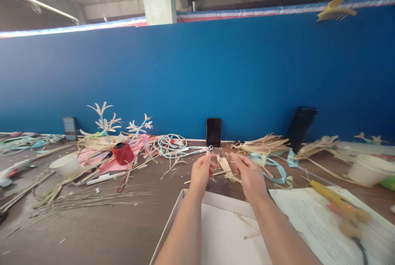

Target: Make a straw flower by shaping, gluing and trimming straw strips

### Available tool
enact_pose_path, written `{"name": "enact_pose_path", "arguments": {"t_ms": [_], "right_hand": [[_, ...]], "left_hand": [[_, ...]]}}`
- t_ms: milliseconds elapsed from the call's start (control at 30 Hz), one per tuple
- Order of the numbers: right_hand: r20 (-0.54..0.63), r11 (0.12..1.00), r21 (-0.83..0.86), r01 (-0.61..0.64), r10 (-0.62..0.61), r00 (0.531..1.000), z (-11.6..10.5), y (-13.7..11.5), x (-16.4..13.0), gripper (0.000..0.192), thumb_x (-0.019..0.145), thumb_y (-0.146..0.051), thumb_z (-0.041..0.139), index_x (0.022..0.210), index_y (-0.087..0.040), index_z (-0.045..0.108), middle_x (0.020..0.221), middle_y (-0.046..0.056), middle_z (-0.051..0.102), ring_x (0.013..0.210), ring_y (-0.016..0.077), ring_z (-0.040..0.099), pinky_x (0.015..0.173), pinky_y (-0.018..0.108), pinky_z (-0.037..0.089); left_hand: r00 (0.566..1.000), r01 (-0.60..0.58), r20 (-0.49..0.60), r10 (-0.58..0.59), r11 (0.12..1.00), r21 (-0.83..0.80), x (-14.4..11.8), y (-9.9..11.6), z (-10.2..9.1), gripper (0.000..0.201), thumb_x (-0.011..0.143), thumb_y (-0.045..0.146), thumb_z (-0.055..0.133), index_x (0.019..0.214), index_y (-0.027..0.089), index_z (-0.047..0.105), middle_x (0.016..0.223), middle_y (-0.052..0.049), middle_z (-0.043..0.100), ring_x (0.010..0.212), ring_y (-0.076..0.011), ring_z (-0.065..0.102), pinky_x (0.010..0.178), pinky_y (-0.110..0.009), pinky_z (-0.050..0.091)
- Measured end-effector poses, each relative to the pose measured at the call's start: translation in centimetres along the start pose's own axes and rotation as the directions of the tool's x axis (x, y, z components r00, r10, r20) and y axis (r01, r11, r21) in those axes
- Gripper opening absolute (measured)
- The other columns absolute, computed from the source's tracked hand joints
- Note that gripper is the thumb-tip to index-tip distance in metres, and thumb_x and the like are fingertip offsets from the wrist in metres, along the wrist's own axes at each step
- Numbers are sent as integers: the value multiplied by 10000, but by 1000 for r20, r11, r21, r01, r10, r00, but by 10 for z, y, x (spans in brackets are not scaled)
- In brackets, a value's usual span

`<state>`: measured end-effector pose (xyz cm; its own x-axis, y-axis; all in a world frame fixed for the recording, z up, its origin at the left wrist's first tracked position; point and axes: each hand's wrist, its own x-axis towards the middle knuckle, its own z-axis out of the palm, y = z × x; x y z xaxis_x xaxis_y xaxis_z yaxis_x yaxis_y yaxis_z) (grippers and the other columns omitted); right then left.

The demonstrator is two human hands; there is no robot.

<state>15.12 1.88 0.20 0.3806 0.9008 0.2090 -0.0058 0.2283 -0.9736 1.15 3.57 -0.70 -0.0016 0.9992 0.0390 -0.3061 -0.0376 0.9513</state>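
Observation:
My left hand (201, 171) reaches forward over the brown table (108, 224), its fingertips pinched together on a thin straw-coloured strip. My right hand (250, 174) is held beside it, fingers curled, touching a small bundle of straw strips (226, 168) that lies between the two hands. Whether the right hand grips the strips is unclear. Both forearms pass over a shallow white tray (216, 232) at the near edge. Just beyond the left fingertips lies a small pair of scissors (204, 148).
A blue wall (197, 75) backs the table, with a dark phone (213, 132) leaning on it. Left: a red thread spool (122, 152), a white cup (65, 163), paper flowers (105, 123), coiled cord (169, 143). Right: a yellow glue gun (339, 205) on printed paper, light blue ribbon (274, 166), a white bowl (367, 169).

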Motion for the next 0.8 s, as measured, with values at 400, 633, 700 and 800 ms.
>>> {"name": "enact_pose_path", "arguments": {"t_ms": [400, 633, 700, 800], "right_hand": [[247, 844, 458, -278, 180, 952, -6, -7, 2, 184, 741, -367, 669, 851, -232, 609, 959, 50, 696, 722, 149, 653, 498, 223, 511], [303, 898, 376, -227, 112, 946, 1, -6, -4, 257, 714, -412, 679, 845, -201, 615, 612, -35, 548, 501, 89, 508, 474, 217, 456], [253, 943, 295, -151, 76, 964, 1, -3, -2, 273, 729, -436, 652, 845, -191, 617, 603, -32, 530, 490, 94, 486, 478, 231, 437], [51, 994, 109, 12, -18, 999, -5, 3, 3, 282, 770, -468, 587, 850, -200, 619, 624, -21, 538, 514, 108, 494, 514, 249, 435]], "left_hand": [[995, -69, 79, 55, 980, 188, -5, 0, 6, 364, 642, 424, 687, 874, 144, 689, 602, 0, 576, 490, -67, 427, 469, -190, 323], [939, -94, 343, 10, 969, 228, -13, 0, 10, 480, 712, 411, 617, 1138, 190, 611, 692, -18, 608, 525, -86, 455, 479, -199, 336], [953, -101, 302, 5, 947, 306, -11, -4, 9, 347, 713, 426, 600, 912, 155, 687, 640, -19, 597, 523, -94, 456, 483, -207, 335], [984, -109, 170, 46, 919, 380, -6, -7, 7, 308, 715, 439, 585, 662, 143, 652, 536, -2, 549, 483, -89, 422, 480, -213, 319]]}}
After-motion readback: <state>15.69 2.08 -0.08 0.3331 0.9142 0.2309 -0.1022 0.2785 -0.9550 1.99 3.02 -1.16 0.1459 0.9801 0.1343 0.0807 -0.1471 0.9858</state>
